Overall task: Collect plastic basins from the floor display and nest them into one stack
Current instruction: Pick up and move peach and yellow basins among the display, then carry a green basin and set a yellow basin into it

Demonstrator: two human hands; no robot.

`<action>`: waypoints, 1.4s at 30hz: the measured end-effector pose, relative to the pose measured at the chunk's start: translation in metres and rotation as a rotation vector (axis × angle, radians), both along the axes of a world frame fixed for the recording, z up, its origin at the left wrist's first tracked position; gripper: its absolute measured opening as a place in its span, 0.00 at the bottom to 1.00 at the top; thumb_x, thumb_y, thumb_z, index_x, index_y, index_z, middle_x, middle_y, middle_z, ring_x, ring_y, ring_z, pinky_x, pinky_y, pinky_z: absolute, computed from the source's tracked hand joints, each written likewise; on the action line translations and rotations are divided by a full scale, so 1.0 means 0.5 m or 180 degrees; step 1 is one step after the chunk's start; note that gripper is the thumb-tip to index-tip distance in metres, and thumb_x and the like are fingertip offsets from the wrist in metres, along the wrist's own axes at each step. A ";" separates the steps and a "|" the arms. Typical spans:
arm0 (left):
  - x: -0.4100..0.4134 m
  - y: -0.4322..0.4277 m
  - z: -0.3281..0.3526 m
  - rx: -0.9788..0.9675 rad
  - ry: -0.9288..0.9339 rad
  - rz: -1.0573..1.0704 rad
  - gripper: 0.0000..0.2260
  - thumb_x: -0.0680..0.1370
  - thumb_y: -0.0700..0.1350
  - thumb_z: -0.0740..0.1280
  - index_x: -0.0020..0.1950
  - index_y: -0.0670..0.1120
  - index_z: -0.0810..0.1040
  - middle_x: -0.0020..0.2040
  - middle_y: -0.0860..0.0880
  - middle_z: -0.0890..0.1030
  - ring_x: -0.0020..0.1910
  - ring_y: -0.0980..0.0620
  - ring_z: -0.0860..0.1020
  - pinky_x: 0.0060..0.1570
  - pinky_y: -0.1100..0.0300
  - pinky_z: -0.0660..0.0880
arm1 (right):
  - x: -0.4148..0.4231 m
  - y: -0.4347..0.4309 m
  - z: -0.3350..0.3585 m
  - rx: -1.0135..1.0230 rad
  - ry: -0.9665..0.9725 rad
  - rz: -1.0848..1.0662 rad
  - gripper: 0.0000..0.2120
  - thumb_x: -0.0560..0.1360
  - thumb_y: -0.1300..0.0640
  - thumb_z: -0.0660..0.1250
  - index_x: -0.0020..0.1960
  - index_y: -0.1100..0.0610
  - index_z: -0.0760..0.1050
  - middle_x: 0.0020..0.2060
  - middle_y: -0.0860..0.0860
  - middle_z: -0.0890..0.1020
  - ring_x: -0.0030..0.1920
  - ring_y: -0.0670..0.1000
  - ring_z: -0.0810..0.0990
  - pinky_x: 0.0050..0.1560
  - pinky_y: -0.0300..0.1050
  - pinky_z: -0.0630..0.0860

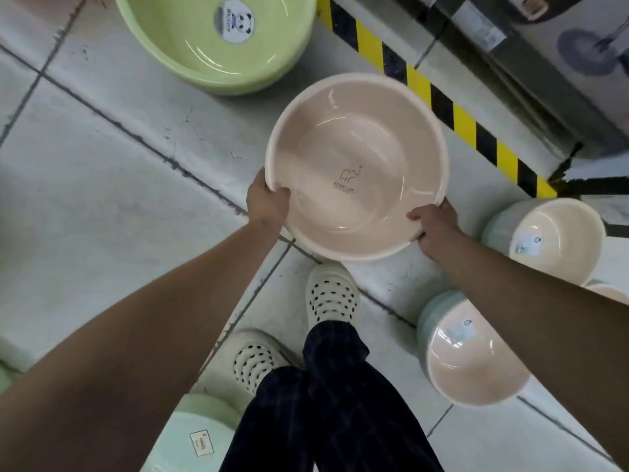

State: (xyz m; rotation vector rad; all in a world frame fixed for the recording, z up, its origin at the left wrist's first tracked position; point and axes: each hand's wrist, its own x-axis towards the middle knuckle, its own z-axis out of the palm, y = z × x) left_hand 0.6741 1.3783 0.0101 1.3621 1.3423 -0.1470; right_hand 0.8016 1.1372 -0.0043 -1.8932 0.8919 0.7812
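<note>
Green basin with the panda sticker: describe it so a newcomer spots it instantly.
Start at the yellow-and-black hazard stripe crossing the tiled floor at upper right. To its left, at the frame's top edge, sits the round light-green plastic basin, mouth up. It alone carries a round panda sticker; the pale pink plastic basin held below it shows only a printed logo.

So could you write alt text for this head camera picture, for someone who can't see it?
A person's left hand and right hand hold a pink basin by its rim above a tiled floor. A green basin sits ahead, and stacked basins lie on their sides to the right.
</note>
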 end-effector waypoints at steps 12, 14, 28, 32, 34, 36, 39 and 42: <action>-0.260 0.056 0.173 -0.0452 -0.0198 0.0547 0.13 0.80 0.48 0.66 0.63 0.45 0.77 0.58 0.46 0.81 0.58 0.49 0.80 0.60 0.52 0.78 | -0.140 0.195 0.279 -0.0172 -0.1188 0.1703 0.22 0.78 0.57 0.65 0.71 0.54 0.70 0.67 0.51 0.76 0.67 0.49 0.73 0.67 0.43 0.68; -0.370 0.068 0.219 -0.0263 -0.0126 0.0923 0.10 0.80 0.46 0.66 0.60 0.46 0.78 0.56 0.45 0.81 0.57 0.48 0.81 0.58 0.52 0.78 | -0.209 0.289 0.318 0.0236 -0.1039 0.2300 0.21 0.78 0.55 0.66 0.70 0.52 0.71 0.67 0.48 0.76 0.67 0.47 0.73 0.68 0.46 0.69; -1.066 -0.130 0.374 0.0044 0.1299 0.4382 0.05 0.78 0.44 0.65 0.50 0.45 0.80 0.49 0.45 0.82 0.54 0.42 0.79 0.60 0.49 0.74 | -0.778 0.566 0.440 0.1160 0.0007 0.5896 0.21 0.79 0.50 0.65 0.71 0.49 0.70 0.67 0.45 0.73 0.66 0.45 0.71 0.68 0.48 0.70; -1.124 -0.261 0.335 0.0099 0.1526 0.5082 0.03 0.78 0.43 0.67 0.48 0.45 0.80 0.49 0.45 0.81 0.52 0.45 0.79 0.56 0.54 0.73 | -0.897 0.531 0.390 0.0740 0.0340 0.6275 0.23 0.78 0.48 0.67 0.71 0.50 0.69 0.67 0.49 0.74 0.66 0.50 0.73 0.64 0.44 0.70; -1.137 -0.328 0.296 0.0035 0.1567 0.5420 0.06 0.77 0.44 0.68 0.51 0.43 0.80 0.53 0.45 0.82 0.55 0.45 0.79 0.58 0.54 0.73 | -0.951 0.501 0.347 0.0454 0.0463 0.6496 0.25 0.78 0.49 0.67 0.73 0.52 0.66 0.69 0.52 0.73 0.68 0.53 0.73 0.66 0.46 0.69; -1.149 -0.402 0.250 -0.0140 0.1651 0.5772 0.16 0.75 0.48 0.70 0.60 0.43 0.78 0.61 0.43 0.79 0.59 0.43 0.78 0.61 0.52 0.74 | -0.998 0.469 0.302 0.0207 0.0478 0.6811 0.28 0.78 0.49 0.67 0.75 0.53 0.64 0.71 0.54 0.73 0.69 0.55 0.73 0.67 0.47 0.68; -1.179 -0.503 0.175 -0.0395 0.1981 0.6249 0.34 0.68 0.55 0.73 0.71 0.44 0.69 0.69 0.41 0.72 0.64 0.39 0.75 0.64 0.44 0.72 | -1.063 0.424 0.234 -0.0073 0.0433 0.7157 0.30 0.78 0.50 0.67 0.76 0.55 0.61 0.70 0.56 0.74 0.68 0.57 0.73 0.64 0.45 0.68; -1.202 -0.582 0.110 -0.0968 0.1964 0.6668 0.39 0.71 0.51 0.75 0.76 0.41 0.60 0.72 0.39 0.69 0.66 0.39 0.73 0.67 0.45 0.69 | -1.127 0.372 0.161 -0.0191 0.0426 0.7538 0.31 0.77 0.50 0.67 0.75 0.56 0.62 0.68 0.56 0.75 0.66 0.58 0.75 0.61 0.44 0.70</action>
